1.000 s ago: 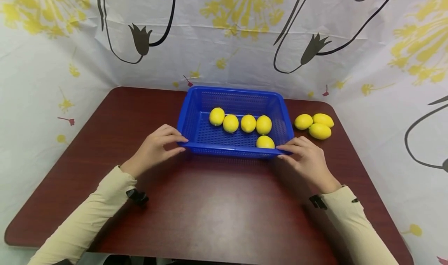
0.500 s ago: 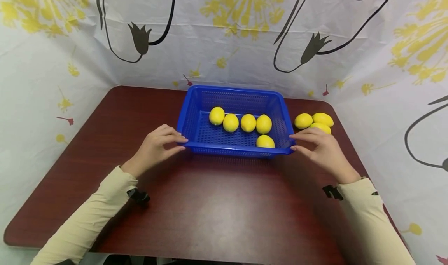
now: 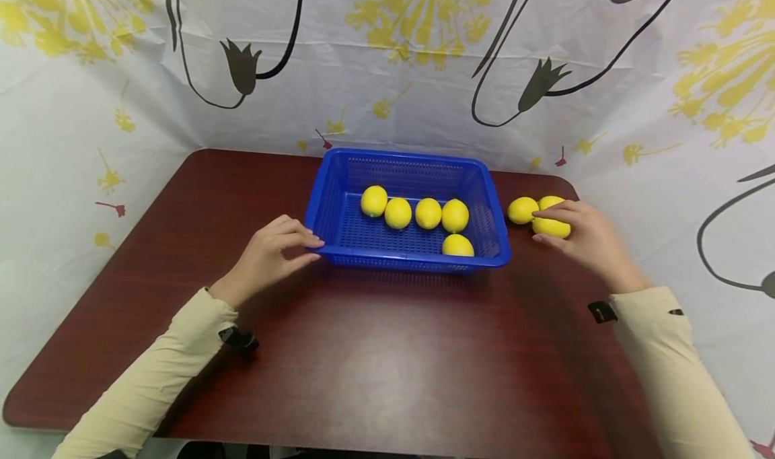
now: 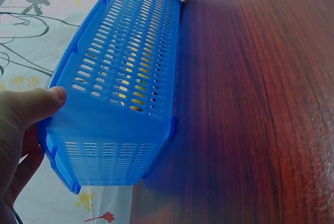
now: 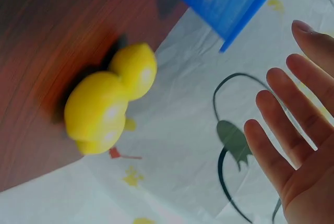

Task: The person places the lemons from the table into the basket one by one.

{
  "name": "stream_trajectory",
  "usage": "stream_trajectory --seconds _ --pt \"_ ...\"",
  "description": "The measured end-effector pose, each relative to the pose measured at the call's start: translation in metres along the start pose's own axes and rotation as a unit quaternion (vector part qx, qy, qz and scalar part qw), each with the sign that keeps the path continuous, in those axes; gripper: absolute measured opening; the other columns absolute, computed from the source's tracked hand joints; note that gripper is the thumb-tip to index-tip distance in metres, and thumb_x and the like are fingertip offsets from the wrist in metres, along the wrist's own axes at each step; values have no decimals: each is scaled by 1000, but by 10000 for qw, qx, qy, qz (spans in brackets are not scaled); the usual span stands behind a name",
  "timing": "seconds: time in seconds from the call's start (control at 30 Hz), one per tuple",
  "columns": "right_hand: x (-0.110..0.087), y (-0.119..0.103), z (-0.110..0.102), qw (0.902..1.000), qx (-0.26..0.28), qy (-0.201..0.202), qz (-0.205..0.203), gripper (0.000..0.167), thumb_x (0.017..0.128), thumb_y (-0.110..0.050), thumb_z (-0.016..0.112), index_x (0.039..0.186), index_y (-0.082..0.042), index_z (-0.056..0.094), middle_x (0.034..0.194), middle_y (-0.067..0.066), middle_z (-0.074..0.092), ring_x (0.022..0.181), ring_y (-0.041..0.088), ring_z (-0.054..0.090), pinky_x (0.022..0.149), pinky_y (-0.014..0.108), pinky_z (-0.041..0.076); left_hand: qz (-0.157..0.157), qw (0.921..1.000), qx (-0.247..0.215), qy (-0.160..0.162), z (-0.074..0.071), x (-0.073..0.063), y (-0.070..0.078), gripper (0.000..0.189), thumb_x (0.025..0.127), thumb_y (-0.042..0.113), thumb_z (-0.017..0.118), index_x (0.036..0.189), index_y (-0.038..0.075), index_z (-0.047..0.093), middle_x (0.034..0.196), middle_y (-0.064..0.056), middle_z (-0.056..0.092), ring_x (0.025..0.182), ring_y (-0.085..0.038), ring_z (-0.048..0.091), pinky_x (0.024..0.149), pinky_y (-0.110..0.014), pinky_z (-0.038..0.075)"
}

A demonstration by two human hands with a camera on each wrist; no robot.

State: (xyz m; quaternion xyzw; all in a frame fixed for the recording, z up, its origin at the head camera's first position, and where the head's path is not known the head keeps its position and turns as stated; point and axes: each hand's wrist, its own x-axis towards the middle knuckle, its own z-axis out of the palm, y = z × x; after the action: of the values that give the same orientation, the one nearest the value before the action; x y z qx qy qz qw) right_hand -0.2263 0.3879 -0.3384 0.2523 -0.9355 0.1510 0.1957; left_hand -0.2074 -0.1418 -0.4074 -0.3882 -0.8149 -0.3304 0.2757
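Several yellow lemons [image 3: 397, 213] lie inside a blue perforated plastic basket [image 3: 387, 252] at the back of the table. My left hand [image 3: 266, 254] pinches the rim at its near left corner; in the left wrist view the thumb of the left hand [image 4: 21, 125] presses on the basket's outer wall [image 4: 115, 125]. Three more lemons [image 3: 523, 210] sit close together to the right of the basket. Over them reaches my right hand [image 3: 596, 247], partly covering two. In the right wrist view that hand [image 5: 313, 182] has its fingers spread, holding nothing, apart from the lemons [image 5: 96, 106].
Both stand on a dark red-brown wooden table [image 3: 375, 365] with rounded corners. A white cloth [image 3: 418, 126] printed with yellow and grey flowers hangs behind and beside it. Each sleeve carries a black wrist device [image 3: 239, 340].
My right hand has let go of the basket's near right corner and moved right to the loose lemons. My left hand has stayed on the rim, and the basket has not visibly moved.
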Motion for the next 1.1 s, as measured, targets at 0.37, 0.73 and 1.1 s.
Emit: stream_trajectory --seconds 0.37,0.73,1.1 --pt "4 33 -1 9983 -253 -377 371 52 72 -13 88 121 -7 70 119 20 68 96 34 57 77 47 44 -54 10000 7 -6 0 -1 1 30 68 5 89 95 11 79 91 -2 72 88 -15 57 76 -21 45" --pt "6 76 20 9893 -385 -1163 791 58 79 -17 83 131 -6 62 137 23 58 117 46 52 92 60 43 -162 9999 -5 -56 0 -1 0 29 69 6 89 97 12 79 93 -2 72 89 -14 57 76 -20 45" --pt "-1 104 37 9785 -562 -1705 1017 62 81 -19 80 136 -4 57 139 30 53 123 52 50 101 66 40 -178 9998 28 -59 0 -1 2 30 68 6 89 96 10 79 92 -3 72 90 -16 58 79 -20 46"
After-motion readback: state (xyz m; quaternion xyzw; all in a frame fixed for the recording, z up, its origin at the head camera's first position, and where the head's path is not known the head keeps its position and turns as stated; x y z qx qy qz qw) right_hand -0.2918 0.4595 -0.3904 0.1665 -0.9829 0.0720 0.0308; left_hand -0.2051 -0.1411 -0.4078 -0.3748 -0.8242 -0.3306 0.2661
